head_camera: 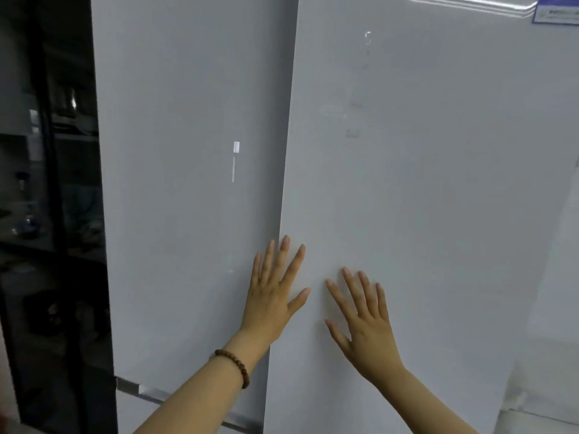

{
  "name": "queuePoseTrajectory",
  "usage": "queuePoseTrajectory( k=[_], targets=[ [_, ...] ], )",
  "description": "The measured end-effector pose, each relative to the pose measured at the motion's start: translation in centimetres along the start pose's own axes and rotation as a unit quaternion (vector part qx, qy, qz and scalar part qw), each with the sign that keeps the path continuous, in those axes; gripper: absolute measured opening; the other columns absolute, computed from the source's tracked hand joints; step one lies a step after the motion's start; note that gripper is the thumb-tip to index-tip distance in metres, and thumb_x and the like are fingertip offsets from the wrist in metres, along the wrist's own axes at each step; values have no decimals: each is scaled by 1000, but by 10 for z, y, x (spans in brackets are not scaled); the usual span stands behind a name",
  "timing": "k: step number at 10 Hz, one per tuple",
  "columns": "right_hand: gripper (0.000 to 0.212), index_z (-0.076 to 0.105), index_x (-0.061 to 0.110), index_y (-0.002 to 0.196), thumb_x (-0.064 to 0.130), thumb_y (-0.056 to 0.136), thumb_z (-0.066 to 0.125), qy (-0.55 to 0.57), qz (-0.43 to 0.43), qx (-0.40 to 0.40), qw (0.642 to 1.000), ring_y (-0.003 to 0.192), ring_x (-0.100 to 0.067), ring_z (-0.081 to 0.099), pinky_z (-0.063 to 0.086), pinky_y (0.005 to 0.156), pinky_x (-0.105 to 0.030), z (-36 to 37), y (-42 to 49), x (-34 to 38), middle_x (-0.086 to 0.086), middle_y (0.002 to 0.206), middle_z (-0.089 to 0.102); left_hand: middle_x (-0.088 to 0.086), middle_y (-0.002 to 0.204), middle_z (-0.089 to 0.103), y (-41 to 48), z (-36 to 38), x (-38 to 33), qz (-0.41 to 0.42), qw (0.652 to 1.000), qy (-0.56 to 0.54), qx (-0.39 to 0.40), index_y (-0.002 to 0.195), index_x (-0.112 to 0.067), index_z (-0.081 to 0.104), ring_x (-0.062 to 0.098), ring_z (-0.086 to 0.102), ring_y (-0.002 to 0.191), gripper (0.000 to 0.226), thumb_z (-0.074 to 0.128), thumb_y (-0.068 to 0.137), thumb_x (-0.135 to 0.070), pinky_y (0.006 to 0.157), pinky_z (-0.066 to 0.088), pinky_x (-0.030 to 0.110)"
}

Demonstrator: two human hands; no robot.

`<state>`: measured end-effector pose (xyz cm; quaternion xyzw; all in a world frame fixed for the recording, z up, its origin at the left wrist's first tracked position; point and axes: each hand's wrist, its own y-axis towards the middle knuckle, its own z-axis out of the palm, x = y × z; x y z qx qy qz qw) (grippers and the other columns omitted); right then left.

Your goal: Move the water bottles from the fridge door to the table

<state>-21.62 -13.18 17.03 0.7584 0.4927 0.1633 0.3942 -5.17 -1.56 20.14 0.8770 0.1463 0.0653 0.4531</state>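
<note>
A white double-door fridge fills the view, with its left door and right door both closed. My left hand lies flat with fingers spread over the seam between the doors. My right hand presses flat on the right door beside it, fingers apart. Neither hand holds anything. A brown bead bracelet circles my left wrist. No water bottles or table are in view; the fridge's inside is hidden.
A dark glass-fronted cabinet with dim shelves stands to the left of the fridge. A lower fridge drawer edge shows under the left door. A blue-edged sticker sits at the top right.
</note>
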Motion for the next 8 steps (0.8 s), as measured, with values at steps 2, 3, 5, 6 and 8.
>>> queuePoseTrajectory(
  k=[2,3,5,6,8],
  targets=[
    [66,21,25,149,53,92,38,-46,25,12,999,147,-27,5,6,118,-47,25,15,-7,-4,159,11,2,159,-4,23,45,29,41,997,68,-1,150,-26,2,27,-1,146,72,26,91,-58,117,-3,46],
    [69,18,26,150,52,90,40,-76,32,21,996,147,-28,6,7,117,-48,34,16,-9,-4,159,10,1,159,-5,24,62,39,53,997,61,-3,150,-26,2,30,6,145,74,28,90,-59,116,4,51],
    [72,19,27,150,48,87,47,-125,41,38,991,147,-29,7,9,117,-49,34,15,-7,-5,159,11,2,159,-12,26,73,41,71,996,50,-32,150,-25,-2,30,-7,146,74,23,90,-61,115,5,55],
    [75,16,27,150,46,87,51,-126,60,73,988,147,-29,6,11,116,-49,28,16,-2,-6,159,11,2,159,-13,25,74,41,76,995,46,-37,150,-24,-2,30,-9,145,74,25,90,-59,116,1,54],
    [76,-2,39,148,44,91,48,-26,100,158,982,148,-18,-2,14,119,-40,-27,26,18,9,159,-9,3,159,-2,22,50,39,84,996,13,-6,151,-23,8,30,-1,145,70,28,89,-51,114,2,51]
  ],
)
